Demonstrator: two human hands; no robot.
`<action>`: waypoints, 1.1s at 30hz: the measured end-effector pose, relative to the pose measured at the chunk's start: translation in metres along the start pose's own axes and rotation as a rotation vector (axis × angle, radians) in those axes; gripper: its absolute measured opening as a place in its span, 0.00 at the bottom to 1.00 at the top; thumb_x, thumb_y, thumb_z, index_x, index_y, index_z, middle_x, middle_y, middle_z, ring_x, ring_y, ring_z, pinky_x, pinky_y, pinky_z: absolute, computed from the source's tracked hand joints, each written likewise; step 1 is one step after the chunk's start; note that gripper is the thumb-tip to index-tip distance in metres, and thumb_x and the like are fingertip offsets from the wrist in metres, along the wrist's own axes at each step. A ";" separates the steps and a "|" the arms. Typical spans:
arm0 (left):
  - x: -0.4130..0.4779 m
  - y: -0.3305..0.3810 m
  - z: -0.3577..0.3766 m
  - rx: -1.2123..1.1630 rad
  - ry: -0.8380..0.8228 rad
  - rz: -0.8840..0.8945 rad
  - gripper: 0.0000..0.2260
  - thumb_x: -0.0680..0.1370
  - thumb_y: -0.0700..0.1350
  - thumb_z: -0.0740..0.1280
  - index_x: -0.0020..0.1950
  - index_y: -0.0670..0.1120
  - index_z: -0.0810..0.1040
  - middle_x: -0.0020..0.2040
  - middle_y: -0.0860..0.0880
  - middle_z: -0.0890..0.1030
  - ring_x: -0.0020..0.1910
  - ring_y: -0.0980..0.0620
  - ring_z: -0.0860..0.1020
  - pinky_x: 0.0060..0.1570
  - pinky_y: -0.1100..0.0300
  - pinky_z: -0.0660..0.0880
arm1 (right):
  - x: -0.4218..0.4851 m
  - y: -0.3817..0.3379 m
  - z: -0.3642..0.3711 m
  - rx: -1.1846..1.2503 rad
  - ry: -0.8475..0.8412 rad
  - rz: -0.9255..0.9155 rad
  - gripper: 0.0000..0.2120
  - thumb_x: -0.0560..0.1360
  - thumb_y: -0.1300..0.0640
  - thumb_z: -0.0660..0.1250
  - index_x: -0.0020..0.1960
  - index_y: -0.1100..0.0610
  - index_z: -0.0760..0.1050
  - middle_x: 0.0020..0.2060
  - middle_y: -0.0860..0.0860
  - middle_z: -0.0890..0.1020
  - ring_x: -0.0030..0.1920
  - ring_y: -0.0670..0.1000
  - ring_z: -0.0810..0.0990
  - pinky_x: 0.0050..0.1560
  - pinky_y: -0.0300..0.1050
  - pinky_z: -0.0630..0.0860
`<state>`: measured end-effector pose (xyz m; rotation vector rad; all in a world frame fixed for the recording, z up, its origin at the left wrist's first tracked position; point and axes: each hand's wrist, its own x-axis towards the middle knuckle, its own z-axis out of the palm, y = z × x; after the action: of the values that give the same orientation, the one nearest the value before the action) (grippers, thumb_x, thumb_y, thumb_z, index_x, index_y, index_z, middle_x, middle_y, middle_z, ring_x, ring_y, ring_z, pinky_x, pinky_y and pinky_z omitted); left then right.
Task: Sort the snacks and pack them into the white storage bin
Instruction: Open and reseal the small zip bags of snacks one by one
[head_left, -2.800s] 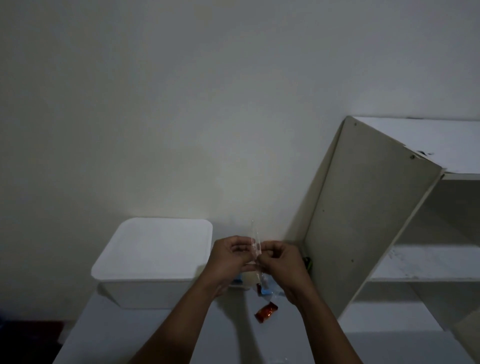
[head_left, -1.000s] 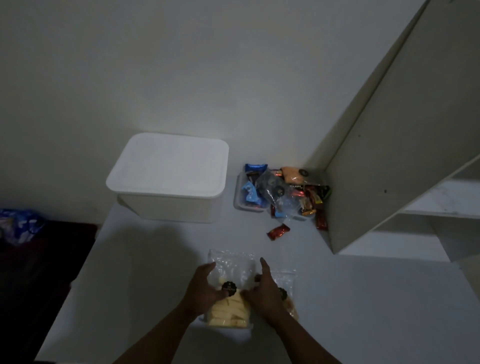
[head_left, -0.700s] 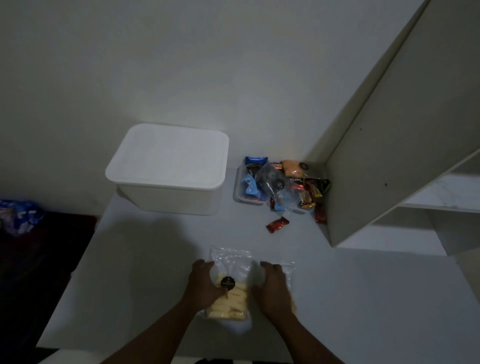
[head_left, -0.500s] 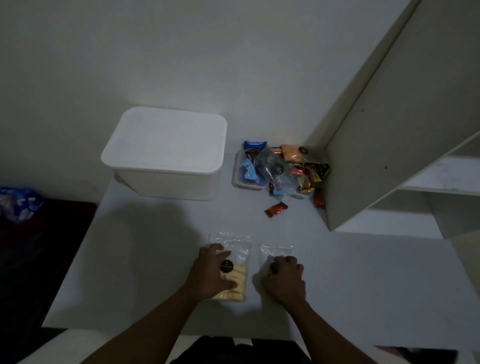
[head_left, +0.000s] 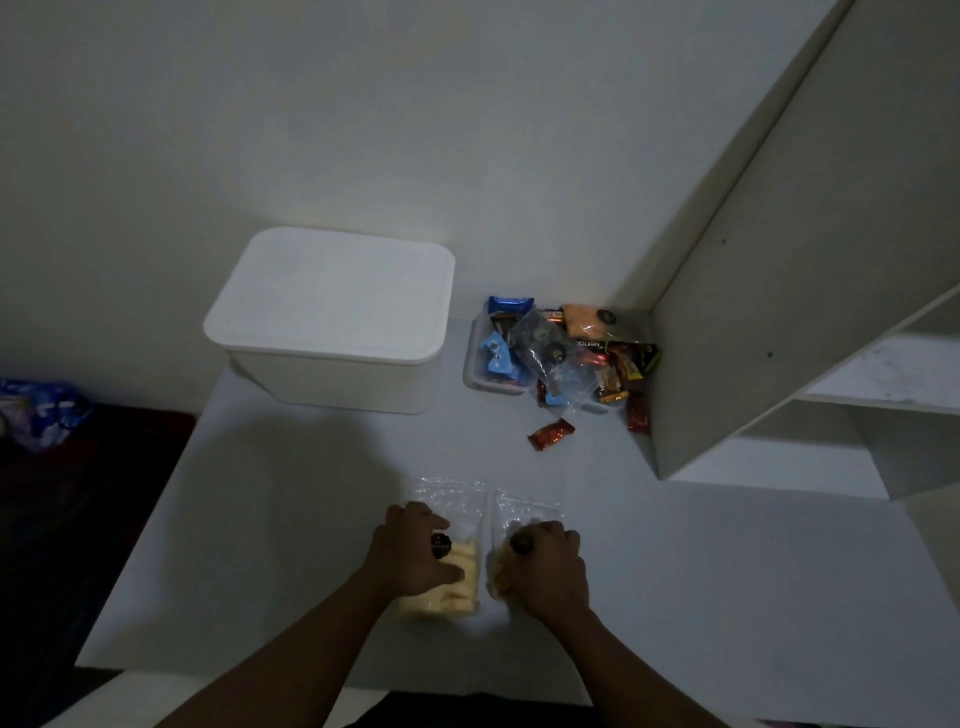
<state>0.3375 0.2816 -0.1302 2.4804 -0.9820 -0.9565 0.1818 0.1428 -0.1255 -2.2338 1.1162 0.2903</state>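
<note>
Two clear zip bags lie side by side on the white table (head_left: 727, 597), near its front edge. My left hand (head_left: 410, 553) rests flat on the left bag (head_left: 457, 577), which holds pale yellow snacks. My right hand (head_left: 545, 566) presses, fingers curled, on the right bag (head_left: 524, 506), which holds darker snacks. The white storage bin (head_left: 332, 317) stands at the back left with its lid on. A heap of wrapped snacks (head_left: 566, 353) fills a small clear tray (head_left: 475, 374) at the back, and a red wrapped snack (head_left: 550, 434) lies loose in front of the heap.
A white shelf unit (head_left: 789, 291) stands at the right, with its side panel right next to the snack heap. Past the table's left edge there is a dark floor with a blue patterned bag (head_left: 36, 410).
Earlier my hands held a clear bag up between them. Since then two bags were laid on the table and slid apart, and now one hand rests on each.
</note>
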 end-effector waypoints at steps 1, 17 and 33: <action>0.003 0.003 -0.002 0.002 0.020 0.007 0.36 0.61 0.63 0.75 0.67 0.53 0.75 0.68 0.51 0.70 0.68 0.46 0.66 0.63 0.55 0.70 | 0.002 0.000 -0.003 0.024 0.021 0.003 0.12 0.73 0.53 0.66 0.56 0.52 0.78 0.59 0.52 0.75 0.59 0.54 0.69 0.54 0.50 0.74; 0.143 0.126 -0.070 -0.204 0.230 0.199 0.28 0.69 0.60 0.74 0.64 0.48 0.77 0.63 0.49 0.78 0.61 0.49 0.77 0.60 0.50 0.76 | 0.121 -0.010 -0.121 0.481 0.298 0.069 0.19 0.75 0.52 0.71 0.62 0.62 0.79 0.56 0.56 0.83 0.58 0.56 0.80 0.53 0.42 0.73; 0.211 0.186 -0.044 0.148 0.094 0.305 0.23 0.76 0.49 0.67 0.71 0.52 0.72 0.76 0.47 0.63 0.74 0.44 0.55 0.73 0.45 0.59 | 0.203 0.011 -0.120 0.961 0.300 0.408 0.07 0.72 0.60 0.65 0.41 0.59 0.81 0.37 0.56 0.82 0.38 0.53 0.78 0.37 0.44 0.71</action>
<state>0.3914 0.0028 -0.1059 2.3691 -1.3929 -0.6868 0.2896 -0.0667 -0.1270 -1.2117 1.4558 -0.3746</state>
